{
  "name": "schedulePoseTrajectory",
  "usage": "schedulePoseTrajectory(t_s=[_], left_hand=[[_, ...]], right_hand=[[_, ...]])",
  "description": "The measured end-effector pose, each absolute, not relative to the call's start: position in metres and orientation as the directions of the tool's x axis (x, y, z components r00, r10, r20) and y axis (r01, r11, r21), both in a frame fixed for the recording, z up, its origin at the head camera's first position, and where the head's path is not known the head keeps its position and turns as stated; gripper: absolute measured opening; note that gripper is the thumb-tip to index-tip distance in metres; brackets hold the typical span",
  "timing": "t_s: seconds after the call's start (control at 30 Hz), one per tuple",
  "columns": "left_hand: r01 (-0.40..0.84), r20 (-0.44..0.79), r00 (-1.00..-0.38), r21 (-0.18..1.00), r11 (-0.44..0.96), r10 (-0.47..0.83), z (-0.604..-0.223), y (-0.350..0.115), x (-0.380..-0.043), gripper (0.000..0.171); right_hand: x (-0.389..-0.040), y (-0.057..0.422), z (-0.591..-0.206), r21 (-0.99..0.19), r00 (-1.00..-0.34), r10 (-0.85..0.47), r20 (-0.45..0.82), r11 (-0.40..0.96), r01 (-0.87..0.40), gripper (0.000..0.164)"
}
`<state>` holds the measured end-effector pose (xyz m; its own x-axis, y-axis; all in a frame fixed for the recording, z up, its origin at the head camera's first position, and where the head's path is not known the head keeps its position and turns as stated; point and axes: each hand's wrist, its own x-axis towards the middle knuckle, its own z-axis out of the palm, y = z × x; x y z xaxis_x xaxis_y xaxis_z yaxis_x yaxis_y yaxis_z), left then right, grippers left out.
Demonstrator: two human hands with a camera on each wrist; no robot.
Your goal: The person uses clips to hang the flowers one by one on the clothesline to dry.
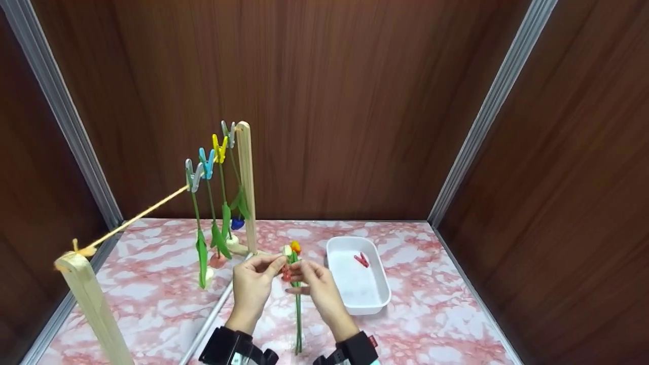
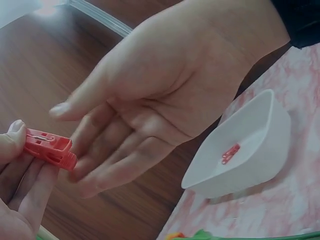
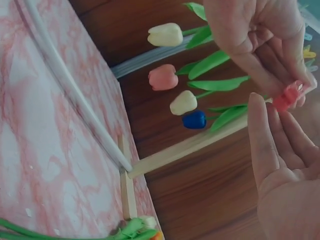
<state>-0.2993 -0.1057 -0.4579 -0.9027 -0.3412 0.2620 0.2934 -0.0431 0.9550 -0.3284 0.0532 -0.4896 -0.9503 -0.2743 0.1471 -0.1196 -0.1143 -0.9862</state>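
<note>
A red clothespin [image 2: 50, 148] is pinched between the thumb and fingers of my left hand [image 1: 256, 284]. Beside it my right hand [image 1: 320, 291] has its fingers extended, with the fingertips close to the clothespin's end and the thumb apart. Under the hands, artificial tulips with a white bloom [image 1: 287, 250] and an orange bloom [image 1: 295, 247] lie on the table, their green stems [image 1: 298, 324] pointing toward me. In the right wrist view the red clothespin [image 3: 288, 96] shows between the left fingertips, above the right fingers.
A white tub [image 1: 362, 299] at right holds another red clothespin [image 1: 361, 260]. At left, a string [image 1: 147, 210] runs between wooden posts [image 1: 247, 187]. Grey, blue [image 1: 207, 163] and yellow [image 1: 219, 148] clothespins hang several tulips upside down from it. A pale rod [image 1: 213, 314] lies along the table.
</note>
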Motion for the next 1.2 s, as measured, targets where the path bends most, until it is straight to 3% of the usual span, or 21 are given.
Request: schedulePoseTrajectory(t_s=[0.1,0.17,0.27,0.33,0.47,0.57,0.7,0.8,0.97,1.2], left_hand=[[0.289,0.265,-0.908,0.957,-0.028,-0.325,-0.449,-0.110,-0.302,0.011],[0.289,0.270,-0.911,0.957,-0.015,-0.311,-0.443,-0.113,-0.304,0.011],[0.293,0.274,-0.918,0.956,-0.026,-0.285,-0.435,-0.119,-0.308,0.011],[0.297,0.274,-0.927,0.954,-0.052,-0.257,-0.430,-0.122,-0.311,0.012],[0.299,0.274,-0.941,0.948,-0.105,-0.200,-0.425,-0.125,-0.316,0.011],[0.299,0.276,-0.945,0.947,-0.121,-0.175,-0.423,-0.126,-0.318,0.009],[0.299,0.280,-0.946,0.948,-0.105,-0.162,-0.422,-0.126,-0.318,0.009],[0.293,0.275,-0.946,0.951,-0.095,-0.172,-0.421,-0.127,-0.318,0.010],[0.284,0.266,-0.949,0.955,-0.091,-0.170,-0.420,-0.130,-0.319,0.011],[0.292,0.273,-0.943,0.953,-0.078,-0.189,-0.409,-0.132,-0.319,0.013]], right_hand=[[-0.345,0.060,-0.493,-0.977,-0.943,-0.264,0.203,0.005,-0.212,0.035],[-0.359,0.065,-0.498,-0.923,-0.922,-0.280,0.266,0.202,-0.328,0.024],[-0.375,0.072,-0.507,-0.671,-0.867,-0.372,0.333,0.552,-0.495,0.011],[-0.380,0.074,-0.512,-0.453,-0.840,-0.448,0.307,0.708,-0.542,0.021],[-0.382,0.068,-0.529,-0.127,-0.812,-0.565,0.146,0.803,-0.582,0.038],[-0.380,0.060,-0.548,0.099,-0.777,-0.619,0.114,0.786,-0.611,0.031],[-0.381,0.051,-0.574,0.335,-0.732,-0.649,0.210,0.751,-0.569,0.015],[-0.382,0.047,-0.587,0.349,-0.720,-0.642,0.263,0.759,-0.549,0.013],[-0.384,0.047,-0.591,0.259,-0.724,-0.629,0.282,0.777,-0.574,0.015],[-0.391,0.051,-0.566,0.005,-0.728,-0.560,0.395,0.794,-0.608,0.020]])
